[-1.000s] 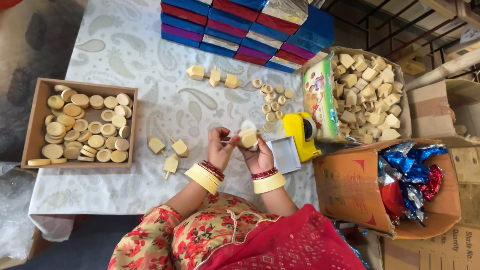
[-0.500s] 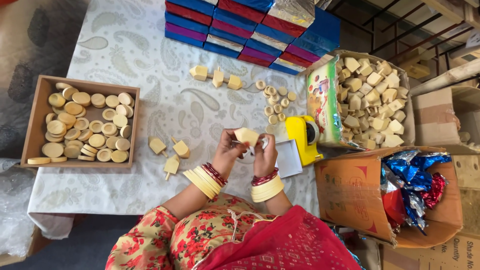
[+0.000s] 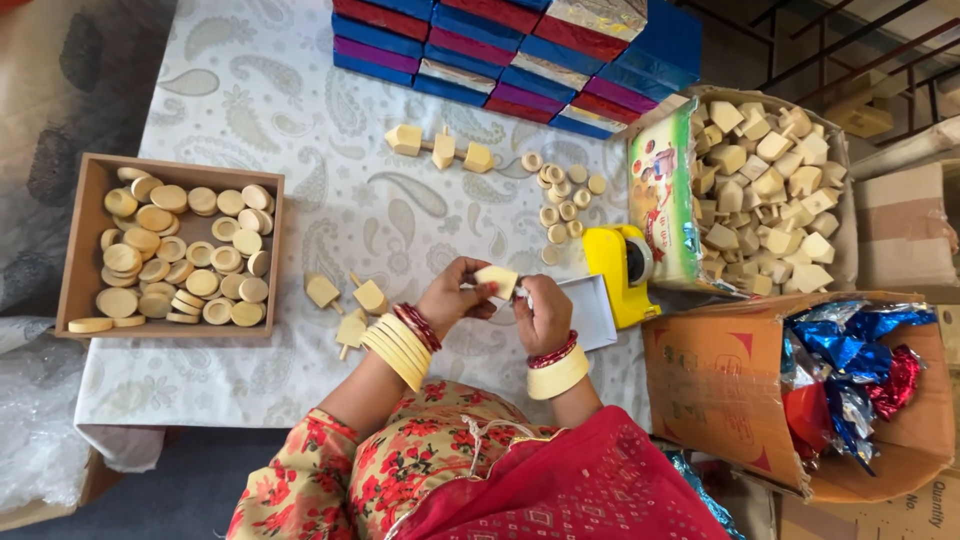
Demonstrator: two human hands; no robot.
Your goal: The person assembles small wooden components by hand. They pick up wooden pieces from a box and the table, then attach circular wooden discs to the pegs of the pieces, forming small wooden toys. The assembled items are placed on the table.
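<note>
Above the table point(image 3: 300, 120), both hands point(image 3: 505, 300) apparently pinch one wooden block point(image 3: 497, 280).

Wooden block point(image 3: 497, 280) between both hands

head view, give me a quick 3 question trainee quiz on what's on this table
1. True or false: the wooden tray at the table's left edge holds round wooden discs.
2. What do the left hand and right hand hold between them? A) a wooden block B) a foil wrapper C) a wooden disc
3. Fill in: right of the hands stands a ____ tape dispenser.

Key: 1 true; 2 A; 3 yellow.
</note>
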